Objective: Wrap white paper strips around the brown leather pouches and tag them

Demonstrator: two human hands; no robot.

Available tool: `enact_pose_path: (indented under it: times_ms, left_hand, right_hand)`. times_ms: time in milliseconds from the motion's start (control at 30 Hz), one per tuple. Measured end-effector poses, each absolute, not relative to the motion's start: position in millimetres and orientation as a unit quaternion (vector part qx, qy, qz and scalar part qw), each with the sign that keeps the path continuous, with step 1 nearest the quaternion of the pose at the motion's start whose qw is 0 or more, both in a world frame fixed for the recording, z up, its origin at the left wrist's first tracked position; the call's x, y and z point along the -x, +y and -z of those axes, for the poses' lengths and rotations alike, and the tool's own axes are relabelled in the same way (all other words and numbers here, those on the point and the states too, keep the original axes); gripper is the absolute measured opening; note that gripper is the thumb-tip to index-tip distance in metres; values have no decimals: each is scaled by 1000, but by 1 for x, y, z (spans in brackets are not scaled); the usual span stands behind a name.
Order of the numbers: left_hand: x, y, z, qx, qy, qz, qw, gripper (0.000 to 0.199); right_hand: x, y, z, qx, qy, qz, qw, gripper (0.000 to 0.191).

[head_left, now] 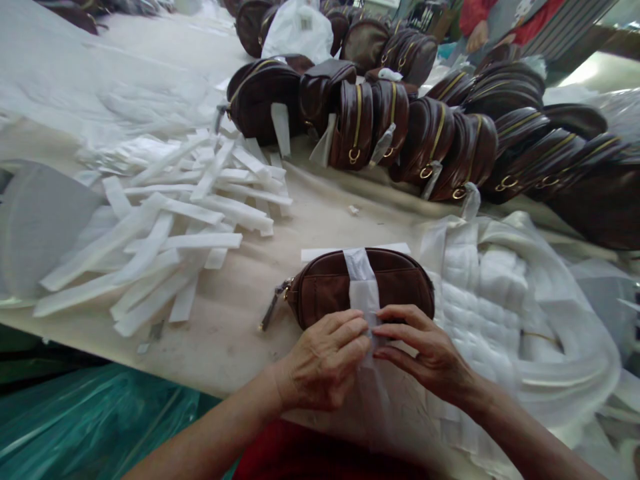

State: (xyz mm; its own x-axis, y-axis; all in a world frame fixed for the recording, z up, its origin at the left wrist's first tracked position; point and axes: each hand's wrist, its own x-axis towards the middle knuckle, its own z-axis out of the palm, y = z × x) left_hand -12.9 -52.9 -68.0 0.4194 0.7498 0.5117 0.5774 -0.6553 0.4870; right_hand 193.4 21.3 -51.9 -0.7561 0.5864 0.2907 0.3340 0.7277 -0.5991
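Note:
A small brown zip bag lies on the table in front of me, its zipper pull sticking out to the left. A thin white wrapping strip crosses the middle of the bag and hangs down toward me. My left hand has its fingers curled over the strip's left edge at the bag's near side. From the right, my right hand pinches the same strip, its fingertips close to those of the left. Behind the bag lies a flat white foam strip, partly hidden by it.
Loose white foam strips are piled on the left. Clear plastic sleeves lie in a heap at right. Rows of brown bags stand at the back, and a person in red sleeves is beyond them. Green plastic hangs below the table's near-left edge.

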Motion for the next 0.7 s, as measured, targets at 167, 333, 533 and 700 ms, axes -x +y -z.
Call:
enact_pose_path:
  times_ms: [167,333,533,700]
  left_hand:
    - [14,-50,54,-811,412,-369,190,15]
    - [3,-48,62,-804,452,-363,131,17]
    - [-5,-50,64,-818,462,-337,59,15]
    - [-7,-52,69,-823,452,-345,2,12]
  right_hand:
    - [-196,21,61,249,-890,-276,265,18]
    - [-200,20,64,246,-878,-301,279,19]
    - [-197,20,64,232,-878,-285,306,17]
    - [-210,2,61,237,-866,-278,342,20]
